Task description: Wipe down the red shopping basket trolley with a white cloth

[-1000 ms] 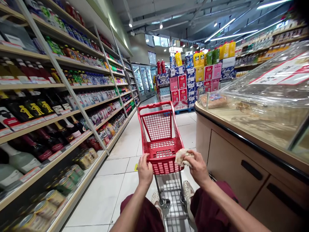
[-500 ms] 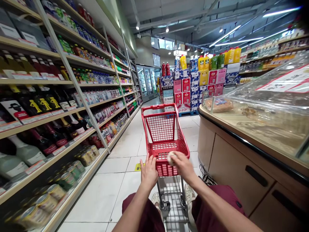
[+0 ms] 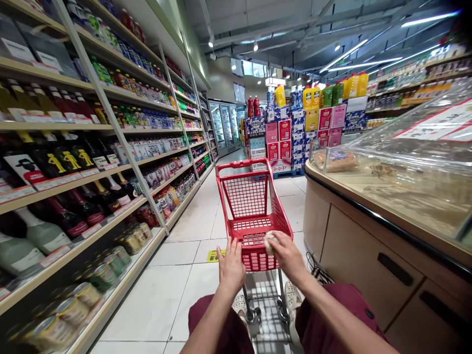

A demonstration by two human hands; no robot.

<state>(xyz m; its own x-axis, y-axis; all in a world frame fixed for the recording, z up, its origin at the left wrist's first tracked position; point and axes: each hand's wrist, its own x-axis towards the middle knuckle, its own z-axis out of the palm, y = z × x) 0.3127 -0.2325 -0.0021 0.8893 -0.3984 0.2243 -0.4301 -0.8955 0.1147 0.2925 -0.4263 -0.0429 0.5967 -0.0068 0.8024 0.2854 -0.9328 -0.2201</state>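
Note:
A red plastic shopping cart [image 3: 251, 196] stands between my knees, its near rim at my hands and its handle on the far side. My left hand [image 3: 232, 263] lies with fingers stretched out against the cart's near left corner. In my right hand [image 3: 288, 254] is a crumpled whitish cloth [image 3: 271, 242], pinched at the near right part of the rim. The fingers partly cover the cloth. Below the basket, grey legs and wheels show between my light perforated shoes.
Shelves of bottles and cans [image 3: 121, 130] line the left side. A wooden display counter [image 3: 361, 246] with a clear cover stands close on my right. Stacked drink boxes [image 3: 283, 132] rise ahead. A yellow floor sticker [image 3: 213, 255] lies left of the cart, and cables [image 3: 317, 269] lie by the counter.
My right hand with the cloth has shifted slightly right along the near rim. The left hand stays on the corner, and the cart's near end sits slightly further right in view.

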